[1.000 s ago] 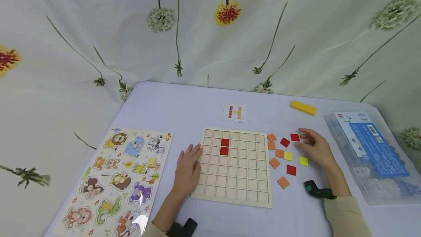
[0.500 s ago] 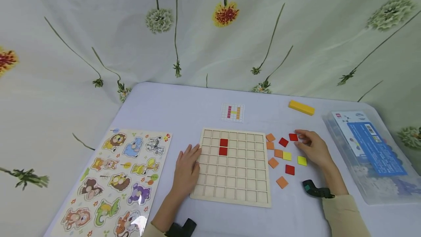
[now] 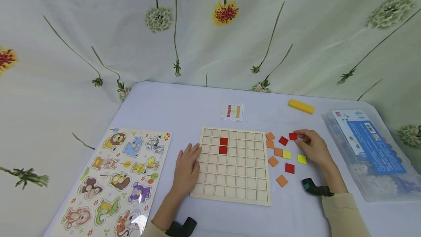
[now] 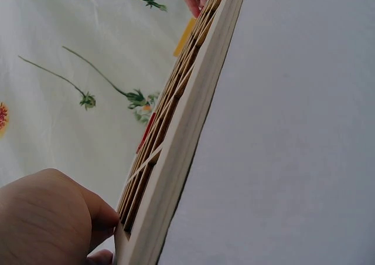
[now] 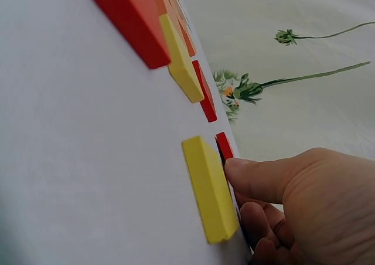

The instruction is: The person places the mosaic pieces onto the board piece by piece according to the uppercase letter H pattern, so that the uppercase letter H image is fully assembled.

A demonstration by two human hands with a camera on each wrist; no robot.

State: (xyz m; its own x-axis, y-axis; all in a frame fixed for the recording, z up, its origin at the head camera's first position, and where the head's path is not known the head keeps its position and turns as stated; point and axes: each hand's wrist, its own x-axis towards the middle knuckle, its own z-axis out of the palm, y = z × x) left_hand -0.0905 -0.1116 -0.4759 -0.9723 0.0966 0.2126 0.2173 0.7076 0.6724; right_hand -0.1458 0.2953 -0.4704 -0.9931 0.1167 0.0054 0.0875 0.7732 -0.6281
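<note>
In the head view, a wooden grid board lies mid-table with two red tiles set one above the other in its cells. My left hand rests at the board's left edge, fingers extended; the left wrist view shows it touching the board's corner area. My right hand pinches a red tile between thumb and index finger, right of the board. The right wrist view shows the thumb against that red tile, its far side hidden. Nearby lie loose orange tiles, red tiles and yellow tiles.
Behind the board lies a pattern card with a coloured H. A yellow bar is at the back right. A lidded clear plastic box stands at the right. An animal sticker sheet covers the left of the table.
My right thumb and fingers have closed in on the red tile, which now looks slightly tilted. The left hand keeps its place on the board edge.
</note>
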